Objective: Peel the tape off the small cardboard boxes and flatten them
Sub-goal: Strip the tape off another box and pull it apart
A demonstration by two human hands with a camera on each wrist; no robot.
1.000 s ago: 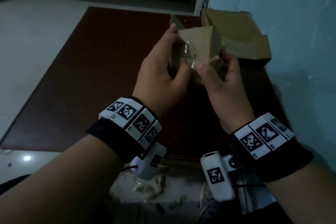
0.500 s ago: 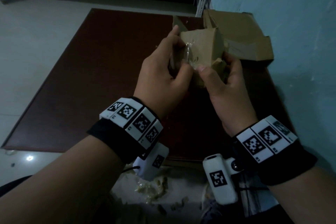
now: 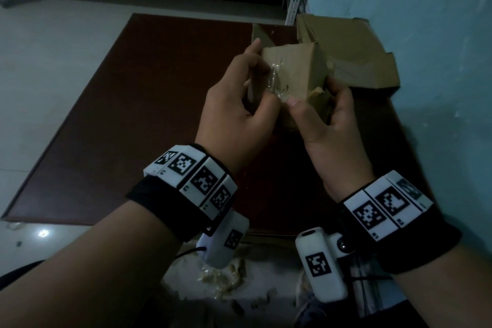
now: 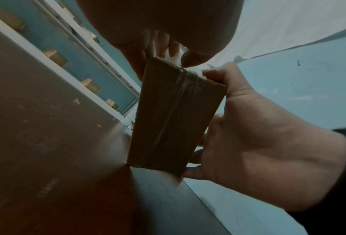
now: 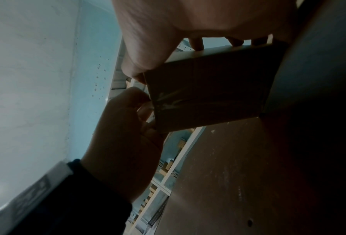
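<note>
The small cardboard box (image 3: 295,74) is held up between both hands above the dark surface (image 3: 133,114), its long axis running down and away from them. The right hand (image 3: 327,125) clasps its right side; the left hand (image 3: 234,114) pinches the clear tape (image 3: 274,82) at the near upper edge, nearer the peel. Compared with a second ago, little differs: grips are unchanged and the tape looks lifted only slightly.

— We are looking at a plain tan-brown small cardboard box (image 3: 295,69), and its tape (image 3: 274,82) is showing clear and glossy.

— We are also seeing a dark reddish-brown table (image 3: 133,114), a pale turquoise wall (image 3: 439,61), and black wristbands (image 3: 165,208) that are carrying white tiles with black square-code patterns.
</note>
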